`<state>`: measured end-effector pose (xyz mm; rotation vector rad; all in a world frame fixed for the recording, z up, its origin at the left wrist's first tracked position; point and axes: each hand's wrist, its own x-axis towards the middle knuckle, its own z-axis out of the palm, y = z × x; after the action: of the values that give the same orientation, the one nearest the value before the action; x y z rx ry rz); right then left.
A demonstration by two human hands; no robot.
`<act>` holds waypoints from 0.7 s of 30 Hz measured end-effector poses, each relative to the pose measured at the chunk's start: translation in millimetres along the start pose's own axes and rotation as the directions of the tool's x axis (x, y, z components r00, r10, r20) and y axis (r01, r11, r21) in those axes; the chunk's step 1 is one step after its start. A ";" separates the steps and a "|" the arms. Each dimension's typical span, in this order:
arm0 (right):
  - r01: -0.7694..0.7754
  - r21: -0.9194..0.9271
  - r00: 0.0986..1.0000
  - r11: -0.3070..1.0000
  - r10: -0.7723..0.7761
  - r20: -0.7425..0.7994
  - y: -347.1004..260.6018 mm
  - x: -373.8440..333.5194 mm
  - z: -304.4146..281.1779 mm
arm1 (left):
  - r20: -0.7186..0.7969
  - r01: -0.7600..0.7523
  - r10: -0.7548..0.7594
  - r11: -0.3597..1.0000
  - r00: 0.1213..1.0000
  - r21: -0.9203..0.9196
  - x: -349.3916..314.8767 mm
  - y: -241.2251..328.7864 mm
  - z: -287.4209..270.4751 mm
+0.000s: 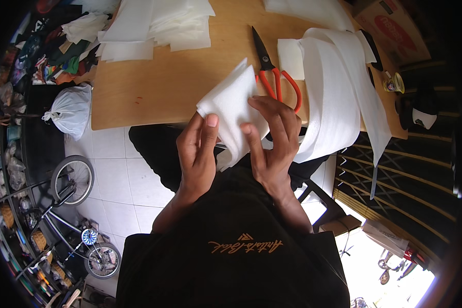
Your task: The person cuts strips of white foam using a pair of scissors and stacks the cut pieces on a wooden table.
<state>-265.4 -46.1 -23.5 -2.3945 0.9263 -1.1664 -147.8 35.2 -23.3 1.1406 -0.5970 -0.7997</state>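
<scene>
A folded piece of thin white foam sheet (pixel 231 97) is held up in front of me, over the table's near edge. My left hand (pixel 197 149) grips its left side, thumb on the front and fingers behind. At the right side, my right hand (pixel 277 138) has its thumb and index finger on the sheet, with a bit of white between them; its other fingers are bent and partly hidden. A loose end of the foam hangs down between both hands. Just beyond my right hand lie scissors (pixel 276 77) with orange handles and dark blades.
The wooden table (pixel 154 97) bears stacked white foam sheets (pixel 179 23) at the far left. Long foam strips (pixel 333 92) drape over its right edge. A cardboard box (pixel 392 31) and a small cup (pixel 393 83) are at right. A white bag (pixel 72 110) and bicycle (pixel 72 220) stand left.
</scene>
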 end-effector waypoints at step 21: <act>-0.351 0.456 0.935 0.818 0.278 0.222 -8.9 -0.7 -7.2 | 0.021 0.000 0.001 1.000 1.000 -0.028 10.9 5.4 -7.5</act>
<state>-267.7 -39.1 -14.7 -1.8062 0.8194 -0.9441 -134.2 31.7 -20.3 1.1080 -0.6020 -0.8179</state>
